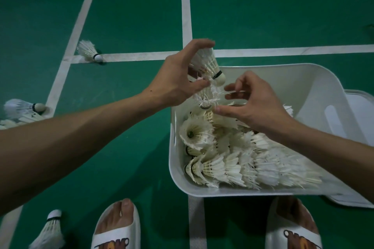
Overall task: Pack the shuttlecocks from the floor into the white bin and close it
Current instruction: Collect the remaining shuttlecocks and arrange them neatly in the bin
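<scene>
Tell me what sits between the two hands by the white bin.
The head view shows an intact shuttlecock gripped by the left hand, and a frayed shuttlecock just below it, close to the right hand.

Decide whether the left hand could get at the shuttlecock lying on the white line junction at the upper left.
Probably yes, once emptied: the left hand grips held shuttlecocks over the white bin, so it is full. The lone shuttlecock lies in the open, with only bare court between.
</scene>
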Demonstrator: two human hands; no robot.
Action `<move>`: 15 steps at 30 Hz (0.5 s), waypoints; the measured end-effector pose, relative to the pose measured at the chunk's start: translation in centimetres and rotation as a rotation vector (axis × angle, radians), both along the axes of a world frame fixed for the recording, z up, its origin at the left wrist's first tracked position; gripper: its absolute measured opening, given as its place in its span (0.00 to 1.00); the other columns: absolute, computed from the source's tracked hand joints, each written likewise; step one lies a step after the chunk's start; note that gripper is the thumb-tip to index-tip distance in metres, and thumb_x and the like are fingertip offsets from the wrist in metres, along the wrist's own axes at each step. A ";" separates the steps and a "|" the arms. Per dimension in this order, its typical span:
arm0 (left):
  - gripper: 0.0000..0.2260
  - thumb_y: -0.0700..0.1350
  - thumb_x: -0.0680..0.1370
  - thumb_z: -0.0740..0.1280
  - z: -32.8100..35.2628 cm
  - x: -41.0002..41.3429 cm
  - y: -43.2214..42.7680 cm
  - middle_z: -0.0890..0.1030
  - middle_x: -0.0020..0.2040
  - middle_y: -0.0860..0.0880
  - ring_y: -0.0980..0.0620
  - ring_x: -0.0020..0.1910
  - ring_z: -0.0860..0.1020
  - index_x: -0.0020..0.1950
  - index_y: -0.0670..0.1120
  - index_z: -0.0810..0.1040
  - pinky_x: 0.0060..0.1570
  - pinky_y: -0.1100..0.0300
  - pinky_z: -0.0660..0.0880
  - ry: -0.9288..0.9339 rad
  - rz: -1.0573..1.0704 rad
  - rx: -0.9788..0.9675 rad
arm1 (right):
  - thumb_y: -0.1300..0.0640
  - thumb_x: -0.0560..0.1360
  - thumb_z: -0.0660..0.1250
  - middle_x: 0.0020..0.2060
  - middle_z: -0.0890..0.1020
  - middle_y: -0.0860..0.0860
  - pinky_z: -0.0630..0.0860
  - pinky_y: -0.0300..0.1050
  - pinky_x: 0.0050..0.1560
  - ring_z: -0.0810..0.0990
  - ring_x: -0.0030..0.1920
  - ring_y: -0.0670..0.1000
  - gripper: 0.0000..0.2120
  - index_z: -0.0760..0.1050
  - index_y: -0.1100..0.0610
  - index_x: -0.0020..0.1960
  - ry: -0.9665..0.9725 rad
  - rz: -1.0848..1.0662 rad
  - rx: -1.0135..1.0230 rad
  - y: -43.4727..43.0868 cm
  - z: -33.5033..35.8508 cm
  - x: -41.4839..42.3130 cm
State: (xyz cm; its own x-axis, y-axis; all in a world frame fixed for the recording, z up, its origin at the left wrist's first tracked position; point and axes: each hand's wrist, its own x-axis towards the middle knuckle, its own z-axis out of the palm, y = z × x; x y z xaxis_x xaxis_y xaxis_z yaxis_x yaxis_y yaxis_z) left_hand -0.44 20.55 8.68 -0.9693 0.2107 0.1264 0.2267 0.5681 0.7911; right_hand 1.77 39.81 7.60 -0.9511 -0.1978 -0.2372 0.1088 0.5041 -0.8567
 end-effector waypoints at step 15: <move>0.23 0.45 0.76 0.70 0.0 -0.1 0.6 0.75 0.52 0.53 0.61 0.43 0.81 0.69 0.55 0.67 0.44 0.68 0.79 -0.015 -0.048 -0.027 | 0.55 0.66 0.78 0.43 0.79 0.49 0.82 0.45 0.39 0.82 0.38 0.48 0.34 0.59 0.42 0.59 0.104 0.066 0.061 -1.2 -0.3 1.4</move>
